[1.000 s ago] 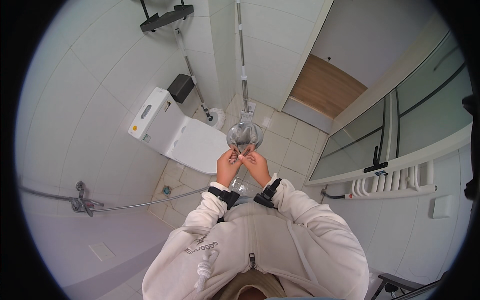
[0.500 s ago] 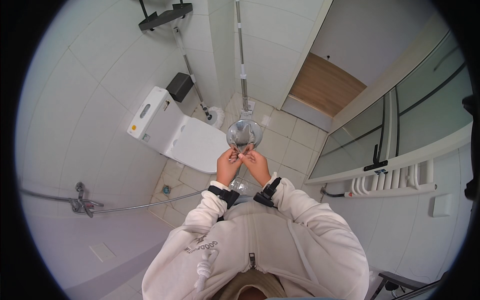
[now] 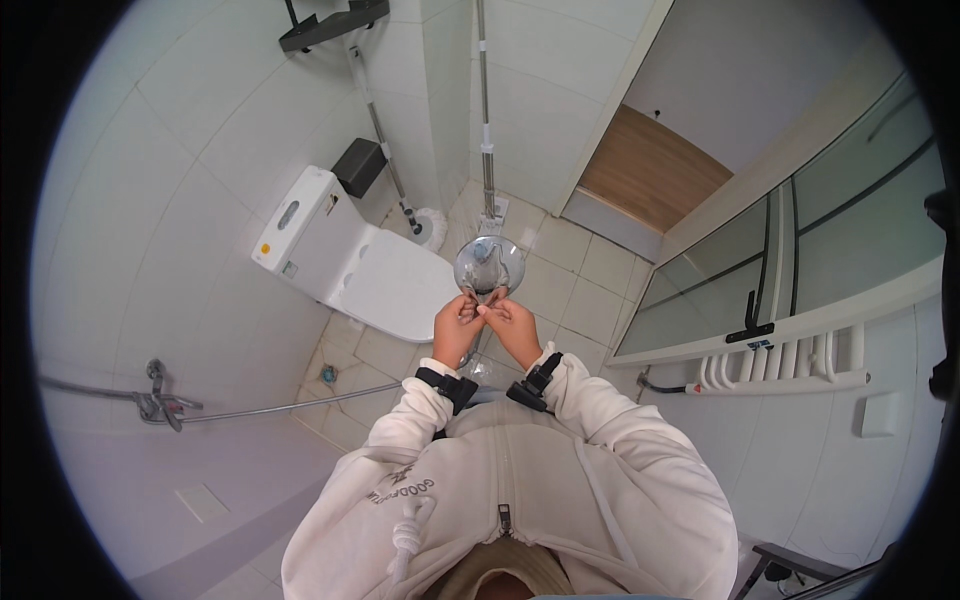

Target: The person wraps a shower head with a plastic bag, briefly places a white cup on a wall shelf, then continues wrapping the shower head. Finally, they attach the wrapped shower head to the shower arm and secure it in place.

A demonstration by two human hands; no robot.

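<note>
Both my hands meet at the near rim of a round, mirror-bright metal piece (image 3: 510,262), whose kind I cannot make out. Its surface shows a grey, bluish reflection. My left hand (image 3: 457,328) has its fingers curled and pinched together. Beside it, my right hand (image 3: 512,329) is pinched the same way, thumbs almost touching. Whatever lies between the fingertips is too small to tell. Below the hands, some clear, shiny material (image 3: 482,368) shows between my wrists. Black straps sit around both cuffs.
A white toilet (image 3: 397,283) with its lid down stands left of my hands. Behind are a mop (image 3: 430,229) and a second metal pole (image 3: 487,140). A shower hose (image 3: 300,405) runs from the left wall. At right are a towel radiator (image 3: 790,378) and glass door (image 3: 720,255).
The view has shifted very slightly. A bluish patch now shows on the round metal surface. My hands stay pinched in the same place.
</note>
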